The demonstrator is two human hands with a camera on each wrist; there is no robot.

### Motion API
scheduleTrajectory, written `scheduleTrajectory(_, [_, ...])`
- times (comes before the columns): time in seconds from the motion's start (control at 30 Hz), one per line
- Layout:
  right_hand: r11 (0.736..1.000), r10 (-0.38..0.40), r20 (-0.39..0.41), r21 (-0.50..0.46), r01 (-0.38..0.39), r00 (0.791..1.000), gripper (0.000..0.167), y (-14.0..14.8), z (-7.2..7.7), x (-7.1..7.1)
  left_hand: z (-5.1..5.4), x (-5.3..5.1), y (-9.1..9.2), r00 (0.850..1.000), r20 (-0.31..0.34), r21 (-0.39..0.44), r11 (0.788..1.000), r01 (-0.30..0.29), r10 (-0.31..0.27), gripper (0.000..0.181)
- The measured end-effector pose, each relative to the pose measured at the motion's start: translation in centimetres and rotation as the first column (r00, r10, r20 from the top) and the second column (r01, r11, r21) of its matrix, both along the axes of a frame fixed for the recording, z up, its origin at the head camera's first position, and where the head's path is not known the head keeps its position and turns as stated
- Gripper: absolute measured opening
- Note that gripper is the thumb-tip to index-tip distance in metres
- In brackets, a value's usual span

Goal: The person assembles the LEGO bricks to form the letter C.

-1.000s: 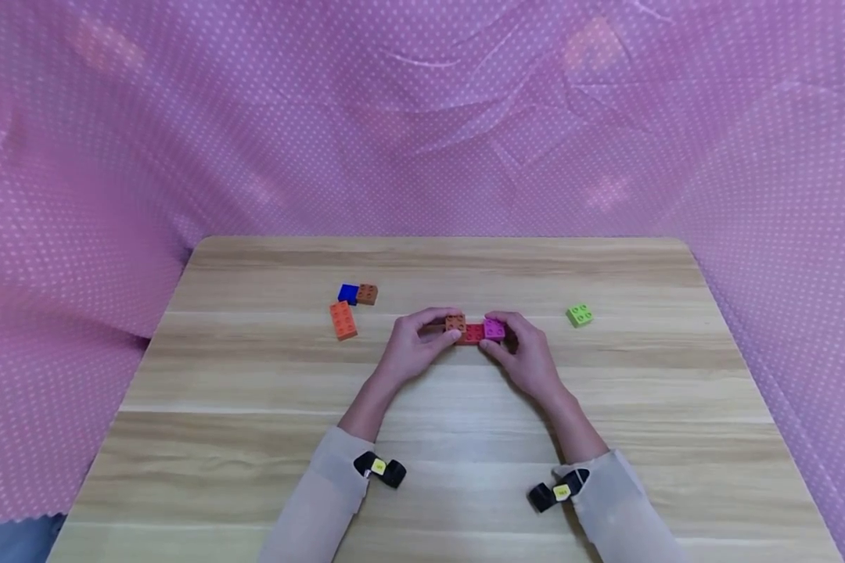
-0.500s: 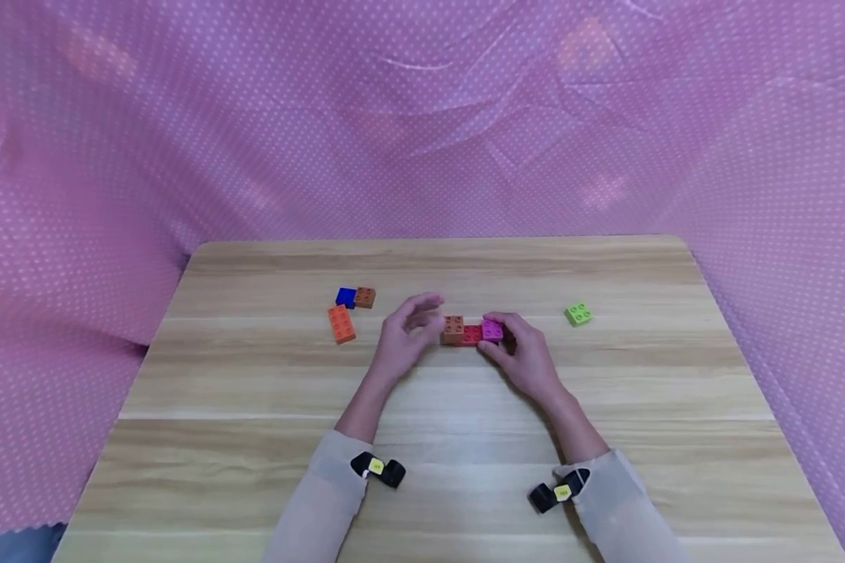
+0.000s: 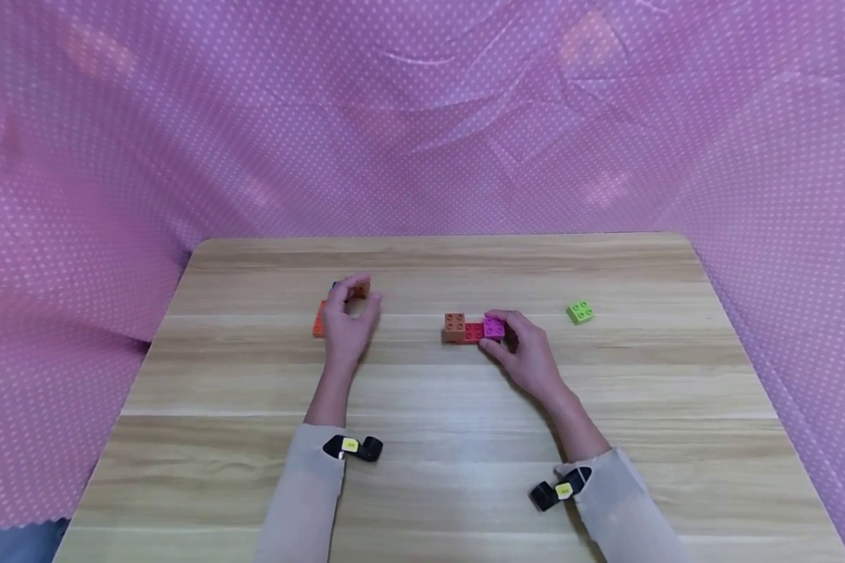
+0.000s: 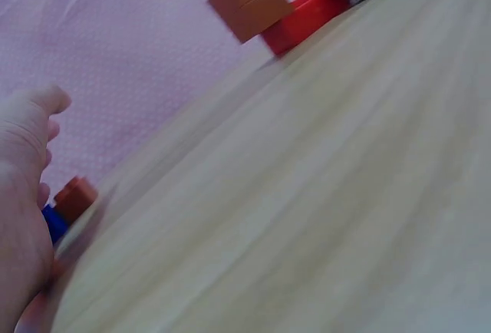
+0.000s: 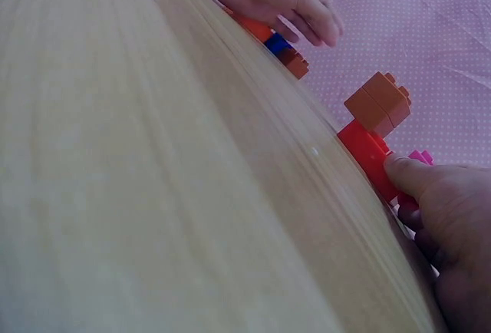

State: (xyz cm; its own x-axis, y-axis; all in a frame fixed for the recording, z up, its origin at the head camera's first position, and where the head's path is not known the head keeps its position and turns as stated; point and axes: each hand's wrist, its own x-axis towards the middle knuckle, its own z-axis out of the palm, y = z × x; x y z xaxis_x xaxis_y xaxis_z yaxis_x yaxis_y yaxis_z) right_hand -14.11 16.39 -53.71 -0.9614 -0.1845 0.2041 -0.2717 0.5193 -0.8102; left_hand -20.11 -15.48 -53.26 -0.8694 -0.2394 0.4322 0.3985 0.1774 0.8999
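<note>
My right hand (image 3: pixel 531 360) pinches the right end of a joined row of toy building bricks, its finger and thumb about the magenta brick (image 3: pixel 493 328). That brick is on a long red brick (image 3: pixel 472 334). At the red brick's left end rises a brown block (image 3: pixel 454 323), with a seam visible across it in both wrist views. My left hand (image 3: pixel 346 332) hovers with extended fingers over the loose bricks at the left. Beneath it are a brown brick (image 5: pixel 293 63), a blue brick (image 5: pixel 277 43) and an orange brick (image 3: pixel 318 323), partly hidden by the hand in the head view.
A lime green brick (image 3: pixel 580 313) lies alone to the right of my right hand. The wooden table (image 3: pixel 422 469) has its far edge beyond the bricks. Pink dotted cloth (image 3: pixel 422 156) hangs around its back and sides.
My left hand has let go of the brown block and moved left to above the loose bricks. The right hand stays at the magenta brick, and the joined bricks stay in place.
</note>
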Motion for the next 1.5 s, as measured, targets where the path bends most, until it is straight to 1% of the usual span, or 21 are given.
scheduleTrajectory(0.1, [1.0, -0.001, -0.007, 0.005, 0.001, 1.0, 0.047, 0.0, -0.1, 0.0, 0.2, -0.2, -1.2, 0.996, -0.012, -0.091, 0.992, -0.086, 0.086, 0.037])
scheduleTrajectory(0.2, [1.0, -0.001, -0.009, 0.012, 0.001, 1.0, 0.047, 0.0, -0.1, 0.1, 0.3, -0.2, -2.4, 0.992, 0.002, -0.198, 0.972, -0.125, 0.128, 0.043])
scheduleTrajectory(0.3, [1.0, 0.002, -0.01, 0.015, -0.002, 1.0, 0.047, 0.0, -0.1, 0.0, 0.1, -0.3, -3.5, 0.988, 0.067, -0.275, 0.954, -0.117, 0.14, 0.053])
scheduleTrajectory(0.4, [1.0, -0.001, -0.011, 0.016, 0.001, 1.0, 0.048, 0.0, 0.0, -0.1, -0.1, -0.5, -4.1, 0.977, 0.159, -0.348, 0.934, -0.08, 0.143, 0.061])
scheduleTrajectory(0.47, [1.0, -0.003, -0.012, 0.015, 0.003, 1.0, 0.048, 0.1, 0.0, -0.1, -0.1, -0.6, -4.2, 0.969, 0.202, -0.387, 0.921, -0.054, 0.141, 0.061])
scheduleTrajectory(0.53, [1.0, -0.005, -0.01, 0.016, 0.005, 1.0, 0.048, 0.1, 0.1, -0.1, -0.1, -0.6, -4.1, 0.965, 0.224, -0.413, 0.91, -0.034, 0.138, 0.057])
scheduleTrajectory(0.6, [1.0, -0.005, -0.009, 0.017, 0.005, 1.0, 0.048, 0.1, 0.1, -0.1, -0.1, -0.6, -4.1, 0.965, 0.226, -0.42, 0.907, -0.029, 0.136, 0.051])
scheduleTrajectory(0.67, [1.0, -0.006, -0.009, 0.019, 0.006, 1.0, 0.048, 0.1, 0.1, -0.1, 0.0, -0.5, -4.0, 0.966, 0.218, -0.404, 0.914, -0.038, 0.137, 0.046])
scheduleTrajectory(0.8, [1.0, -0.007, -0.01, 0.021, 0.007, 1.0, 0.048, 0.2, 0.0, -0.1, 0.0, -0.4, -3.8, 0.971, 0.19, -0.322, 0.943, -0.08, 0.148, 0.036])
scheduleTrajectory(0.9, [1.0, -0.005, -0.012, 0.022, 0.006, 1.0, 0.047, 0.2, -0.1, 0.0, 0.2, -0.3, -3.3, 0.976, 0.147, -0.237, 0.964, -0.121, 0.159, 0.031])
scheduleTrajectory(0.97, [1.0, -0.007, -0.015, 0.021, 0.007, 1.0, 0.047, 0.2, 0.0, 0.0, 0.4, -0.2, -2.7, 0.986, 0.101, -0.184, 0.977, -0.11, 0.13, 0.031])
scheduleTrajectory(1.03, [1.0, -0.008, -0.018, 0.016, 0.008, 1.0, 0.047, 0.2, 0.1, 0.0, 0.6, -0.1, -1.8, 0.995, 0.064, -0.134, 0.989, -0.063, 0.072, 0.031])
scheduleTrajectory(1.1, [1.0, -0.007, -0.02, 0.012, 0.007, 1.0, 0.047, 0.2, 0.2, 0.0, 0.6, 0.2, -0.8, 0.999, 0.037, -0.097, 0.995, 0.013, -0.01, 0.033])
scheduleTrajectory(1.17, [1.0, -0.007, -0.019, 0.012, 0.007, 1.0, 0.047, 0.2, 0.2, 0.0, 0.5, 0.4, 0.3, 0.995, 0.033, -0.066, 0.993, 0.1, -0.098, 0.035])
scheduleTrajectory(1.23, [1.0, -0.006, -0.017, 0.013, 0.006, 1.0, 0.047, 0.2, 0.2, 0.0, 0.4, 0.8, 1.6, 0.984, 0.035, -0.043, 0.983, 0.177, -0.176, 0.036])
scheduleTrajectory(1.27, [1.0, -0.006, -0.015, 0.015, 0.006, 1.0, 0.046, 0.1, 0.1, 0.0, 0.4, 1.1, 2.3, 0.976, 0.044, -0.031, 0.976, 0.215, -0.214, 0.037])
scheduleTrajectory(1.33, [1.0, -0.008, -0.01, 0.013, 0.008, 1.0, 0.046, 0.1, 0.2, 0.0, 0.4, 1.5, 3.6, 0.955, 0.06, 0.004, 0.957, 0.292, -0.291, 0.038])
scheduleTrajectory(1.43, [1.0, -0.009, -0.004, 0.009, 0.009, 1.0, 0.046, 0.0, 0.2, 0.0, 0.5, 2.2, 5.6, 0.926, 0.081, 0.045, 0.93, 0.366, -0.368, 0.045])
scheduleTrajectory(1.5, [1.0, -0.009, -0.002, 0.008, 0.009, 1.0, 0.047, -0.1, 0.3, 0.1, 0.6, 2.7, 6.6, 0.912, 0.09, 0.07, 0.916, 0.395, -0.4, 0.047])
